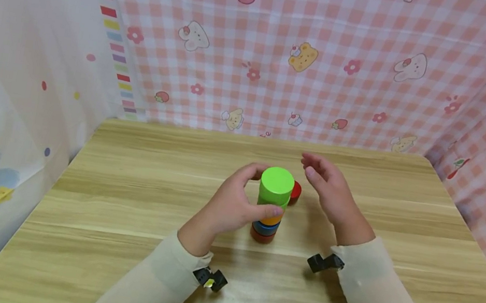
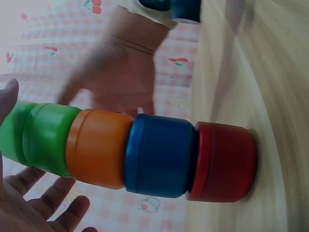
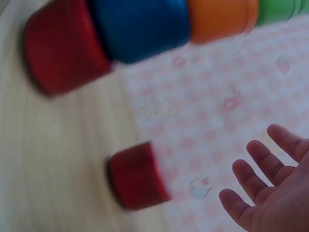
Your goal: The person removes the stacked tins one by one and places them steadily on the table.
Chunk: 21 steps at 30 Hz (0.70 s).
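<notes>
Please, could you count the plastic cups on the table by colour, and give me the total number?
Green cups: 1, top of the stack, gripped by the left hand
Orange cups: 1
Blue cups: 1
Red cups: 2, one at the stack's base, one small one standing apart, near the right hand
Total: 5

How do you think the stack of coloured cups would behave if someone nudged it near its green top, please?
The stack would probably tip rather than slide: it is tall and narrow on one small red base cup. The cups look like smooth, rigid plastic, so they may be light and slip apart. The left hand curls round its upper part, likely steadying it; the right hand is apart.
</notes>
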Available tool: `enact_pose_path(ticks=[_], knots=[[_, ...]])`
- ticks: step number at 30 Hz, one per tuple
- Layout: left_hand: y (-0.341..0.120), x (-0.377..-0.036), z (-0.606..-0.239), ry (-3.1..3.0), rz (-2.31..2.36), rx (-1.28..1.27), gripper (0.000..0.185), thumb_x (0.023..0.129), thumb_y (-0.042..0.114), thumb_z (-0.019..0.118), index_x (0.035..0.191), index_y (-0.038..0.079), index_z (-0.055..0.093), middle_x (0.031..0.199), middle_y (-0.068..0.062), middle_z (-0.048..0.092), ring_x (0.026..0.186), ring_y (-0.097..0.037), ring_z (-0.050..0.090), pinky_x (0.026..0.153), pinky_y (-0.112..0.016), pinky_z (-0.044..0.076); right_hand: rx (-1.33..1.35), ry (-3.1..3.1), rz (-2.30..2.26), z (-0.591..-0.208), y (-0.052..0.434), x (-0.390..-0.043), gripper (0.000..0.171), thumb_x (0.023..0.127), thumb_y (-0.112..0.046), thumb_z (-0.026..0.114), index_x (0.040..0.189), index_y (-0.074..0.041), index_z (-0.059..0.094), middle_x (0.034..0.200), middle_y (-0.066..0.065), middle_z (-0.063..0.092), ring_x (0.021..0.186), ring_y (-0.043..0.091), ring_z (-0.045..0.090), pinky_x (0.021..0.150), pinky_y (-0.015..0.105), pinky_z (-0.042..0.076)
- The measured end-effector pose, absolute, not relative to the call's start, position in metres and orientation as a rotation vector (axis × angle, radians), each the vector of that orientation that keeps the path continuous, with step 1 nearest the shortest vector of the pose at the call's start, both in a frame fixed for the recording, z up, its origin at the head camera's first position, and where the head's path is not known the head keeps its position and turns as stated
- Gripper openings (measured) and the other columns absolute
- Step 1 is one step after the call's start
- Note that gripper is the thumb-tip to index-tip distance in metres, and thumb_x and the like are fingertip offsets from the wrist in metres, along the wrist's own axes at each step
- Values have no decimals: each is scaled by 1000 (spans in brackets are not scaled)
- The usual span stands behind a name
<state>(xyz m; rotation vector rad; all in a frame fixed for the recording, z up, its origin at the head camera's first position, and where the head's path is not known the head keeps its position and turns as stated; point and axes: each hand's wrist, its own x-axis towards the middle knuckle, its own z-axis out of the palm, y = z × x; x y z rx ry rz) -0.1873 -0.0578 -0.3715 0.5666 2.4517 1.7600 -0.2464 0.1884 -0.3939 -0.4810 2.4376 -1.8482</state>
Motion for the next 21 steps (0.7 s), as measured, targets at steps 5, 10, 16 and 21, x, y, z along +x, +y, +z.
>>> enact_pose_path(ticks=[5,10,16,21], knots=[[-56,-190,-376,2450,1751,547,71,81,32,93,142,24,59,136,6,62,132,-19,53,119,-58,35,-679,2380,-1916,-382,180,-233,57,110,-35,53,154,0,46,152,19,51,143,32,44,124,61,29],[-56,-192,-381,2450,1754,546,71,81,29,94,142,23,59,135,6,62,131,-19,53,120,-56,35,-847,2329,-1949,-373,170,-220,79,101,-57,63,151,2,49,152,18,51,141,36,44,119,61,32],[-56,-194,-385,2437,1774,584,68,81,29,93,140,22,60,134,4,63,129,-20,55,119,-57,35,-1004,2348,-1898,-366,159,-208,87,95,-60,71,147,7,50,147,23,53,136,28,48,116,72,31],[-57,-194,-386,2425,1770,583,66,83,28,91,140,20,60,134,1,63,129,-22,54,120,-61,34,-1051,2385,-1846,-365,155,-204,76,96,-50,76,145,4,54,142,19,57,132,23,52,114,68,37]])
